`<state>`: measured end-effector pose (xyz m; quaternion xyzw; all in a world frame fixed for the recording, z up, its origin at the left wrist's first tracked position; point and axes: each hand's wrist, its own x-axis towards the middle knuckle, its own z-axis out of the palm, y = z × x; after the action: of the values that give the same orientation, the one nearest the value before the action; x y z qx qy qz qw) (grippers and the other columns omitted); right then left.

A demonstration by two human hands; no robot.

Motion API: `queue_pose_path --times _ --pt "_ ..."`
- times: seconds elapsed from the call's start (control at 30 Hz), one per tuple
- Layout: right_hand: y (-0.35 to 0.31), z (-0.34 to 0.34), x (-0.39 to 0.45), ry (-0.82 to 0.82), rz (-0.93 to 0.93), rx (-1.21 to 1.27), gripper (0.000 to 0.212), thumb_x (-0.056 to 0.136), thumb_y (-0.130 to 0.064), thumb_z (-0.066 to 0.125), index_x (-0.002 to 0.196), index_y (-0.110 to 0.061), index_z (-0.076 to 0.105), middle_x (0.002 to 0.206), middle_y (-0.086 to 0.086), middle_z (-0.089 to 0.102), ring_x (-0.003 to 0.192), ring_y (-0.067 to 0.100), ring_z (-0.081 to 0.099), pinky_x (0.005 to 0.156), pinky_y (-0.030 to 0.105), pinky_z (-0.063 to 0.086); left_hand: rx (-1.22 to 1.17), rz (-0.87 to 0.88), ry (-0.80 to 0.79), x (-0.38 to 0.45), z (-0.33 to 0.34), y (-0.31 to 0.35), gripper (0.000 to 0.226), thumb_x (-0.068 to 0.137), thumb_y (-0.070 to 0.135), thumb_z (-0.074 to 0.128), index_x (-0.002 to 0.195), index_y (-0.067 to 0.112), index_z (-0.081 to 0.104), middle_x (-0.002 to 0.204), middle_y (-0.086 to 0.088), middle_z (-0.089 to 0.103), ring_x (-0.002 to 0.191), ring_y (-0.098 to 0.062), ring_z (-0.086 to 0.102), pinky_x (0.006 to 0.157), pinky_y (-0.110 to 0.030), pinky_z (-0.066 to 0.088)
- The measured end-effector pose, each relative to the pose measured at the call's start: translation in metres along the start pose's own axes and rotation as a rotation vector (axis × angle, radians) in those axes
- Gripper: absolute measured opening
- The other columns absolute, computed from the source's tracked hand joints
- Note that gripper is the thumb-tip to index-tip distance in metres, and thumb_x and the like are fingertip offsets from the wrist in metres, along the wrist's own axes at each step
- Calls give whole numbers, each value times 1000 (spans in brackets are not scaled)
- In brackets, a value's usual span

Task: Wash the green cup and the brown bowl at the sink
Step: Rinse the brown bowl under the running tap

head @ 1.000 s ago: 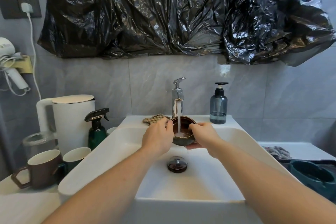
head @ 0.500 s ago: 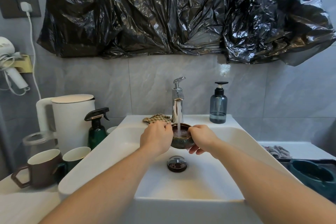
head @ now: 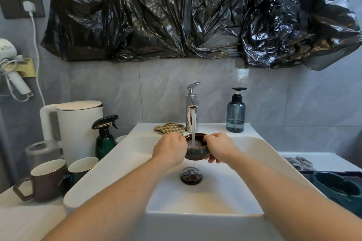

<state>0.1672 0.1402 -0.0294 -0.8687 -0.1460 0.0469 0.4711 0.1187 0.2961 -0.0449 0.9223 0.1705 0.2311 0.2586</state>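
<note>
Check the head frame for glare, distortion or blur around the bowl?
Head view: wide-angle bend at the edges, so the sink rim bows; glare streaks on the black plastic and the tap; bowl and both hands, left and right, sharp; the water stream is a soft white streak.

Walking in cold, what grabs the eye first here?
The crinkled black plastic sheet across the wall above the white sink. Below it, the left hand and right hand grip a small brown glazed bowl under the chrome tap's running water.
</note>
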Motion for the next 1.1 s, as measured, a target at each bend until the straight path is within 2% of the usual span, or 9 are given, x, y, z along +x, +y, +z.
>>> queue_pose_path --times 0.17,0.33,0.5,0.57,0.87,1.1 --pt "1 1 3 18 8 -12 31 99 -28 44 95 -9 68 66 9 72 50 17 62 47 25 43 -26 -18 -22 -2 -1 1 38 101 28 38 76 15 63 83 -4 71 85 -29 64 67 -34 43" --pt "1 1 4 -5 18 2 38 101 -29 40 95 -5 69 65 11 74 47 18 62 44 24 40 -92 -52 -23 -2 -3 3 37 97 28 40 64 17 55 77 -7 71 81 -34 68 68 -37 49" --pt "2 3 4 -66 36 -43 40 103 -28 34 101 -4 67 67 10 74 47 18 61 43 21 39 -40 -74 28 -6 -7 5 39 98 26 45 59 19 47 66 -1 55 62 -22 45 56 -33 33" --pt "2 3 3 -96 47 -75 44 106 -31 30 108 -6 65 71 10 74 49 18 61 43 20 39 -24 -84 50 -7 -8 5 42 99 28 46 58 19 45 64 0 53 60 -21 43 54 -32 30" --pt "4 5 4 -148 33 -138 45 106 -35 25 113 -13 63 77 8 74 57 18 64 50 22 43 -13 -84 115 -9 -9 7 41 96 32 47 58 17 53 65 -1 59 62 -24 49 56 -32 34" --pt "6 5 4 -142 29 -162 40 104 -32 28 105 -12 64 75 5 73 59 17 64 53 23 46 6 -70 122 -9 -8 8 43 98 33 47 59 17 55 66 -1 60 63 -23 49 57 -33 35"
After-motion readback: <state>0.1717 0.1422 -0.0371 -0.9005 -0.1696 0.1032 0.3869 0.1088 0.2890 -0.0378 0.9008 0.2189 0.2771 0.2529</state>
